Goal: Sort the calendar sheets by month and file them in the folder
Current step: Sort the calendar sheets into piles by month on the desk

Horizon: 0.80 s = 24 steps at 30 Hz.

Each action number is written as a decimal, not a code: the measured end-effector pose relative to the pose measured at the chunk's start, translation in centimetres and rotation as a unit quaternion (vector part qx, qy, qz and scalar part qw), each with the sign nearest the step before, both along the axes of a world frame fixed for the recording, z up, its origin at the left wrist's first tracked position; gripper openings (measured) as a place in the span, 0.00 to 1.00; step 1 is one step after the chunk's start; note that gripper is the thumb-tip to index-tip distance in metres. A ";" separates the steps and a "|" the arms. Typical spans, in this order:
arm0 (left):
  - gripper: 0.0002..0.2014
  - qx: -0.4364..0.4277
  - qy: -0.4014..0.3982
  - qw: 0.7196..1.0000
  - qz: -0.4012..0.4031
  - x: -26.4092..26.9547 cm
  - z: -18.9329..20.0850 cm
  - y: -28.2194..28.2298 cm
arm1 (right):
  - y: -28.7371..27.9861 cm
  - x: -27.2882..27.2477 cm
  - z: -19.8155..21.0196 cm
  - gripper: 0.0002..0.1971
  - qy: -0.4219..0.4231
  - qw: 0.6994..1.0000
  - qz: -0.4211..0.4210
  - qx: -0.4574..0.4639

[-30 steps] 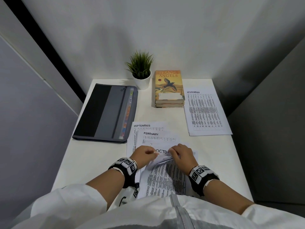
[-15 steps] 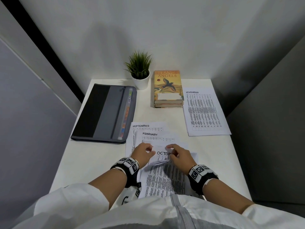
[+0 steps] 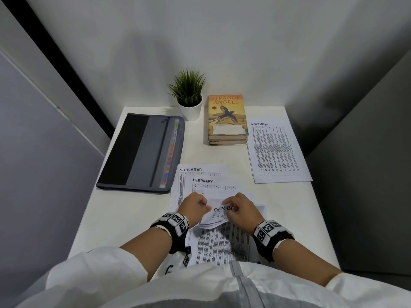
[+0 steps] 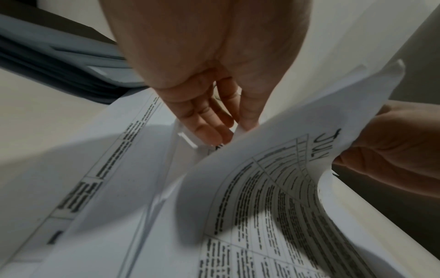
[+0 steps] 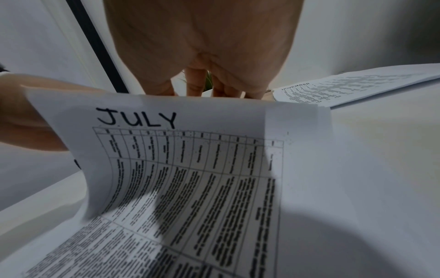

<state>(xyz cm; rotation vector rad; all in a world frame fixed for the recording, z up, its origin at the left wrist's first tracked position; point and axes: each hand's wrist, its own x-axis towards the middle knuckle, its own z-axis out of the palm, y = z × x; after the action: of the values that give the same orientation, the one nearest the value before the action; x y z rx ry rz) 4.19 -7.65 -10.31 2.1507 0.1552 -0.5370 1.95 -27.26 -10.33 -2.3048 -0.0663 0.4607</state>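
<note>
A fanned stack of calendar sheets lies at the table's near edge, with the SEPTEMBER sheet and FEBRUARY sheet showing at the far end. My left hand and right hand work at the stack's top edge, and an OCTOBER sheet shows between them. In both wrist views the JULY sheet curls up off the stack. My right hand's fingers hold its top edge. My left hand pinches sheet edges at its left corner. The grey folder lies shut at the far left, coloured tabs showing.
The NOVEMBER sheet lies alone at the far right. Two stacked books and a small potted plant stand against the back wall. Bare white table shows left of the stack. Walls close in on three sides.
My hands have drawn slightly apart at the stack's top edge, and more of the OCTOBER heading shows between them. The other sheets and the folder have not moved.
</note>
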 end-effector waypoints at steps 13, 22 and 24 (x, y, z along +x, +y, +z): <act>0.21 0.010 -0.017 0.999 -0.039 -0.1 0.4 0.0 | 0.3 0.1 -0.2 0.09 -0.051 0.986 0.100 -0.122; 0.15 0.009 0.018 1.000 -0.020 0.0 0.1 1.3 | -0.1 0.2 0.1 0.04 -0.104 0.990 0.088 -0.038; 0.14 -0.021 0.021 1.000 0.003 -0.1 0.2 1.1 | 0.1 0.1 0.3 0.03 -0.079 0.994 0.078 -0.020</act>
<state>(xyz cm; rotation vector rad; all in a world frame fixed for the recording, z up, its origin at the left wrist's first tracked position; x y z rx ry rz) 4.05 -6.53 -10.11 2.0985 0.1718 -0.5772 2.02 -27.18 -10.07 -2.3820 -0.3198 0.3598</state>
